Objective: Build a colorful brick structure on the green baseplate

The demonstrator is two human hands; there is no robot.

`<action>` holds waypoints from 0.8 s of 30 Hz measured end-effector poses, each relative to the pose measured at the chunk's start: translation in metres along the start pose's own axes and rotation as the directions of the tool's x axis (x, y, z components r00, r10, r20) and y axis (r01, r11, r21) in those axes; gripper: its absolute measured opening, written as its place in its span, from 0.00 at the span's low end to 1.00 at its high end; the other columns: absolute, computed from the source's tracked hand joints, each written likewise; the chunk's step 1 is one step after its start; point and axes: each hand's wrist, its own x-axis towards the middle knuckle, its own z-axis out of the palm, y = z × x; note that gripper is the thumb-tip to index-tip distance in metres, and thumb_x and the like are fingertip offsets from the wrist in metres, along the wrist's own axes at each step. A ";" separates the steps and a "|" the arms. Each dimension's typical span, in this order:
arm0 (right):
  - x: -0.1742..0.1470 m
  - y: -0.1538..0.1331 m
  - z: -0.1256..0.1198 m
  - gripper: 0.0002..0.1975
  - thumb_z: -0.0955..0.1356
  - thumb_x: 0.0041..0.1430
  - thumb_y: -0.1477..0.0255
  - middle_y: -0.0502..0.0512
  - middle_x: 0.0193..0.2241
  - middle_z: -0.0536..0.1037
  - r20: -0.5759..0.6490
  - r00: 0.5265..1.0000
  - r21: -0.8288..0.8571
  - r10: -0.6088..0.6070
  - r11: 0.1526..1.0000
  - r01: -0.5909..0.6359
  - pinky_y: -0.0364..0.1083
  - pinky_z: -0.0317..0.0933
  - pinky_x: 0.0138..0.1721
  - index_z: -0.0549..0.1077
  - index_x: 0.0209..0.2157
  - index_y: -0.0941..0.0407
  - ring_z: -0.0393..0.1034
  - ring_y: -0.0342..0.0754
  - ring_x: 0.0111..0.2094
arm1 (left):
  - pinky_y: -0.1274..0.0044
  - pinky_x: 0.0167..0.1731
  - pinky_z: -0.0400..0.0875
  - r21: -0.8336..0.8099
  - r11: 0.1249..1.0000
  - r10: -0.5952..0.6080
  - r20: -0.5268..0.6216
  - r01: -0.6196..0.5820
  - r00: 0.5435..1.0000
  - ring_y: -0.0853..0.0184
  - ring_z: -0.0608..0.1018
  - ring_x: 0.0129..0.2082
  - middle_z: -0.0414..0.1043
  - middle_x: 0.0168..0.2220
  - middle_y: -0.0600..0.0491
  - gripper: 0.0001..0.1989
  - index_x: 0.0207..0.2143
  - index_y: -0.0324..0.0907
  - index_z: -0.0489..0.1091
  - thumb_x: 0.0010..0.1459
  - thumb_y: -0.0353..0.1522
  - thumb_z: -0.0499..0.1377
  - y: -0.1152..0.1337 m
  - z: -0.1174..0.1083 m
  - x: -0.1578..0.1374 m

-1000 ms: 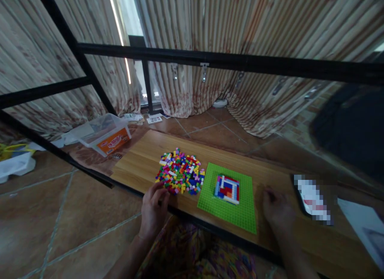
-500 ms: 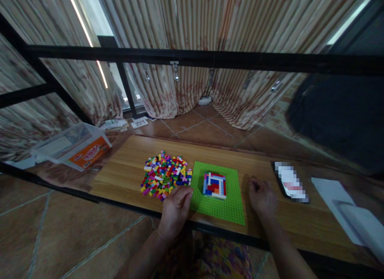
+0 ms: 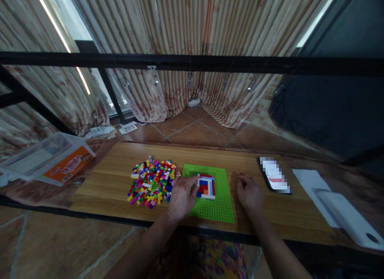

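My left hand (image 3: pixel 183 194) reaches over the left part of the green baseplate (image 3: pixel 220 210), thumb and fingers pinched at the left side of a low brick build (image 3: pixel 207 187). Whatever lies between those fingertips is too small to make out. Red, white and blue bricks form the build, with a touch of orange inside; my hand hides its left edge. Left of that hand spreads a pile of loose, many-coloured toy bricks (image 3: pixel 150 185). My right hand (image 3: pixel 250 193) rests on the wood just right of the baseplate, fingers loosely curled, nothing visible in them.
A phone (image 3: pixel 274 175) with a blurred screen lies right of my right hand on the wooden table (image 3: pixel 105 183). Farther right are white paper (image 3: pixel 312 187) and a white device (image 3: pixel 351 219). A clear plastic box (image 3: pixel 72 151) with an orange label stands at the left.
My left hand has moved from beside the pile onto the baseplate, up against the brick build. My right hand keeps its place by the baseplate. The whole view has shifted a little.
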 end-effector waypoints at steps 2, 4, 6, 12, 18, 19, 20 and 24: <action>0.000 0.000 0.000 0.18 0.59 0.61 0.66 0.59 0.38 0.74 -0.001 1.000 0.000 0.003 1.000 -0.003 0.45 0.52 0.31 0.78 0.39 0.58 0.64 0.47 0.32 | 0.62 0.52 0.65 0.022 1.000 0.016 0.025 -0.016 1.000 0.62 0.76 0.40 0.78 0.38 0.54 0.15 0.48 0.46 0.71 0.58 0.26 0.58 0.001 0.000 0.003; 0.000 0.000 0.001 0.18 0.60 0.61 0.65 0.59 0.38 0.75 -0.008 1.000 0.003 0.010 1.000 -0.010 0.45 0.52 0.31 0.78 0.39 0.58 0.64 0.47 0.31 | 0.62 0.53 0.64 0.041 0.998 0.039 0.049 -0.041 0.998 0.62 0.76 0.40 0.78 0.37 0.54 0.16 0.48 0.47 0.71 0.58 0.26 0.57 0.003 -0.001 0.005; 0.000 -0.001 0.001 0.18 0.60 0.61 0.65 0.59 0.37 0.75 -0.016 1.000 0.010 0.012 1.000 -0.012 0.45 0.53 0.31 0.78 0.39 0.58 0.64 0.47 0.31 | 0.62 0.53 0.64 0.059 0.996 0.065 0.071 -0.070 0.995 0.63 0.76 0.39 0.78 0.37 0.54 0.16 0.47 0.47 0.71 0.58 0.25 0.57 0.004 -0.002 0.007; 0.000 0.000 0.001 0.18 0.59 0.61 0.65 0.59 0.38 0.75 -0.006 1.000 0.016 0.009 1.000 -0.009 0.45 0.53 0.31 0.77 0.39 0.58 0.65 0.47 0.31 | 0.61 0.53 0.61 0.125 0.982 0.121 0.153 -0.141 0.981 0.62 0.76 0.39 0.78 0.37 0.54 0.16 0.48 0.47 0.70 0.58 0.24 0.57 0.004 -0.001 0.015; 0.001 0.003 0.003 0.18 0.59 0.61 0.66 0.59 0.37 0.75 -0.017 1.000 0.029 -0.009 1.000 0.010 0.45 0.55 0.33 0.77 0.40 0.58 0.66 0.48 0.32 | 0.61 0.54 0.60 0.192 0.956 0.172 0.239 -0.220 0.956 0.61 0.76 0.37 0.76 0.33 0.53 0.16 0.46 0.45 0.69 0.56 0.23 0.55 0.009 -0.008 0.023; 0.001 0.003 0.003 0.18 0.59 0.61 0.66 0.59 0.37 0.75 -0.019 1.000 0.030 -0.011 0.999 0.012 0.45 0.55 0.33 0.77 0.40 0.58 0.66 0.47 0.32 | 0.62 0.54 0.61 0.206 0.951 0.174 0.263 -0.232 0.949 0.60 0.76 0.37 0.76 0.32 0.52 0.16 0.45 0.44 0.69 0.56 0.22 0.54 0.012 -0.009 0.025; 0.001 0.002 0.003 0.18 0.60 0.61 0.66 0.59 0.37 0.75 -0.021 1.000 0.032 -0.014 0.999 0.015 0.45 0.55 0.32 0.77 0.40 0.58 0.65 0.47 0.32 | 0.62 0.54 0.61 0.222 0.944 0.175 0.287 -0.243 0.942 0.60 0.76 0.36 0.75 0.30 0.52 0.16 0.44 0.43 0.69 0.55 0.21 0.53 0.015 -0.011 0.027; 0.000 0.000 0.001 0.17 0.60 0.60 0.66 0.59 0.38 0.75 -0.025 1.000 0.033 -0.013 0.999 0.014 0.45 0.54 0.31 0.77 0.39 0.58 0.65 0.47 0.32 | 0.60 0.55 0.59 0.282 0.914 0.189 0.337 -0.291 0.922 0.58 0.77 0.34 0.74 0.27 0.49 0.15 0.37 0.41 0.69 0.51 0.16 0.52 0.029 -0.013 0.035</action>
